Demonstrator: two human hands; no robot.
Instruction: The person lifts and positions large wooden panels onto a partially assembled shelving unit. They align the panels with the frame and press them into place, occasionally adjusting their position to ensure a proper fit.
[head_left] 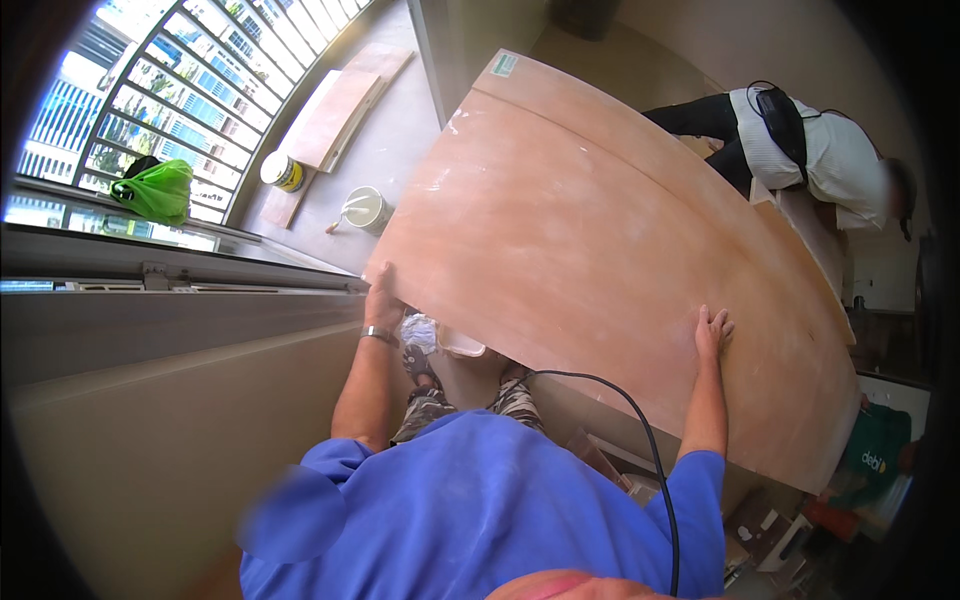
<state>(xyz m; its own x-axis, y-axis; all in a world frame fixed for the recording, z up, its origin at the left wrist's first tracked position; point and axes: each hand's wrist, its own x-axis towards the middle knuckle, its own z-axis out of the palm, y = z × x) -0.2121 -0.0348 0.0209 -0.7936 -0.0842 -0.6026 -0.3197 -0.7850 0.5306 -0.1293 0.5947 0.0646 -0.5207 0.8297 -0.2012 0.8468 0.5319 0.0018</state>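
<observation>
A large, pale pinkish plywood sheet (590,240) fills the middle of the head view, with a small green-and-white label near its far left corner. At its near left corner, my left hand (383,300) grips the edge; part of the fingers is hidden by the board. Farther right, my right hand (712,332) rests on the sheet's top face with its fingers spread, holding nothing. A black cable (640,415) passes under my right arm, beside the board's near edge.
On the ledge at left stand a white bucket (367,210) with a brush, a yellow-and-white tub (281,172) and wooden boards (335,115). A green bag (160,190) hangs by the barred window. A person in white (820,150) bends at right. A container (461,341) is near my feet.
</observation>
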